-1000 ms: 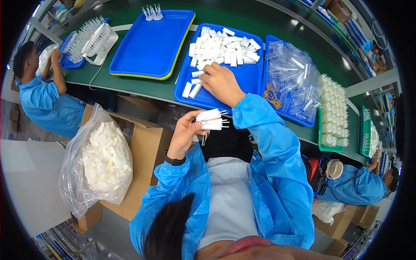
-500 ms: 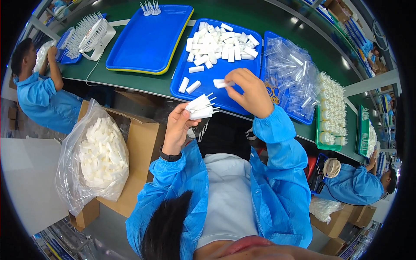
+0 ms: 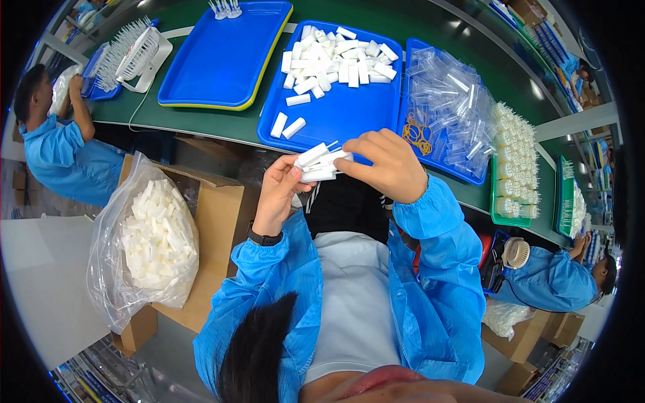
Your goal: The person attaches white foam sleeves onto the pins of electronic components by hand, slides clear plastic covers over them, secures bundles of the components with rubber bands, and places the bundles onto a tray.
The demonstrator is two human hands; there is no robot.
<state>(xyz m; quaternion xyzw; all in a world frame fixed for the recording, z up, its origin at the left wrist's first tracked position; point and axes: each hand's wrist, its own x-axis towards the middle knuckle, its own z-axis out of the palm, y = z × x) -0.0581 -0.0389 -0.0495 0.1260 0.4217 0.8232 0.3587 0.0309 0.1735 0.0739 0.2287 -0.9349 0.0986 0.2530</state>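
My left hand (image 3: 275, 191) is closed round a pronged holder whose thin white pins carry white sponge-like blocks (image 3: 312, 158); its base is hidden in my fingers. My right hand (image 3: 391, 164) pinches another white block (image 3: 342, 156) against the pin ends of that holder. Both hands are just off the near edge of a blue tray (image 3: 329, 114). A pile of loose white blocks (image 3: 332, 60) fills the tray's far part, and a few more lie apart nearer its left side.
To the right, a blue tray (image 3: 406, 114) holds clear plastic sleeves (image 3: 447, 94) and rubber bands (image 3: 418, 138). Beyond is a green tray (image 3: 510, 220) of packed pieces. At left are a blue tray (image 3: 208, 74), a white fan (image 3: 140, 57) and a boxed bag of blocks (image 3: 158, 235). Co-workers sit both sides.
My right hand has come down and toward me, bringing its white block from above the tray to the holder. My left hand stays nearly in place, gripping the holder.
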